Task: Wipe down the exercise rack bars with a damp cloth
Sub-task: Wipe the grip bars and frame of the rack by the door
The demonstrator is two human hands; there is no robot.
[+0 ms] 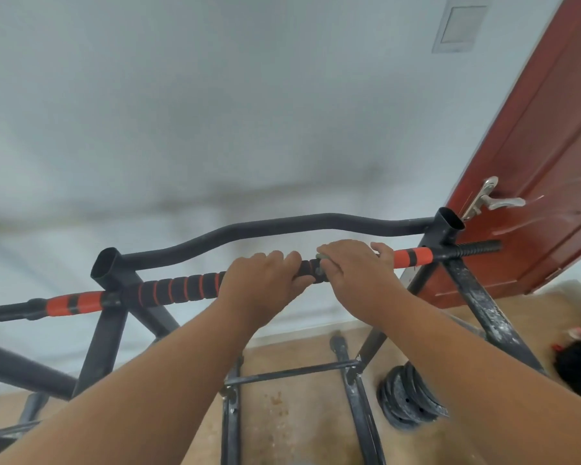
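A black exercise rack stands in front of me, with a long bar [178,290] across its top wrapped in black foam with orange rings. My left hand [259,283] grips this bar near its middle. Right beside it, my right hand [356,273] closes around the bar with a small grey-green cloth [321,263] pressed under its fingers; only an edge of the cloth shows. Behind the foam bar runs a bent black bar [282,226] between two open upright tubes.
A red-brown door [534,156] with a metal handle [493,201] stands open close to the rack's right end. Dark weight plates [406,401] lie stacked on the floor at the right. Rack legs and a crossbar [292,372] spread below. A white wall is behind.
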